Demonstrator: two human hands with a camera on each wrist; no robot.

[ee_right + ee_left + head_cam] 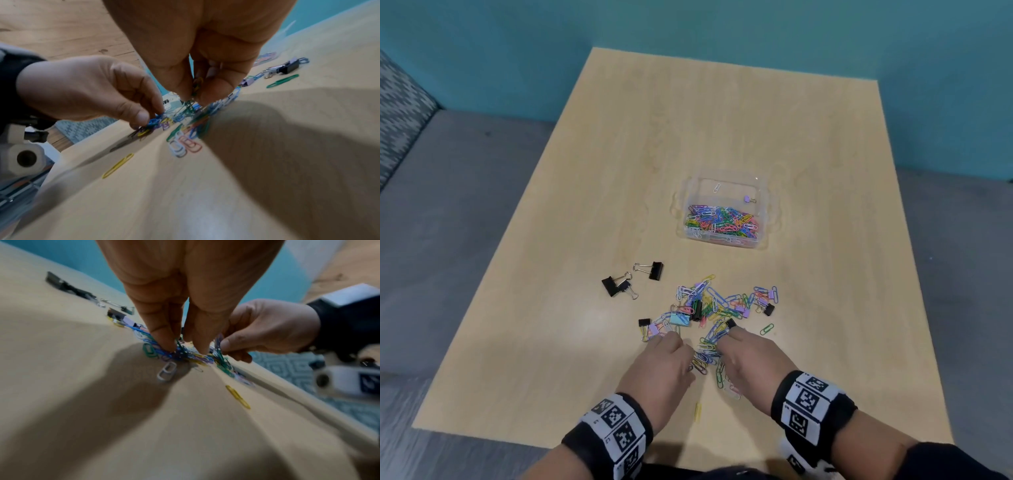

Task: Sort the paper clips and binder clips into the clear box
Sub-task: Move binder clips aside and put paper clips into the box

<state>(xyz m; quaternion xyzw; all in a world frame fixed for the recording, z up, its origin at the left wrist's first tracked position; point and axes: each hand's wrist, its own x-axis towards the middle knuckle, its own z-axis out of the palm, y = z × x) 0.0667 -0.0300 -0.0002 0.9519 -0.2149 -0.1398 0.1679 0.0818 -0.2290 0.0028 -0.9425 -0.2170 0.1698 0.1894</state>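
Note:
A loose heap of coloured paper clips (717, 308) mixed with small binder clips lies on the table in front of me. My left hand (666, 359) pinches a bunch of paper clips (174, 352) at the heap's near edge. My right hand (746, 356) pinches another bunch (195, 87) beside it. The clear box (726, 209) stands farther back, its near compartment full of paper clips (722, 221), its far compartment holding a purple binder clip (748, 198) and a white paper clip (717, 187).
Three black binder clips (631, 279) lie left of the heap. A yellow paper clip (698, 411) lies near the table's front edge and a green one (767, 329) right of the heap. The light wooden table (722, 120) stretches back to a teal wall.

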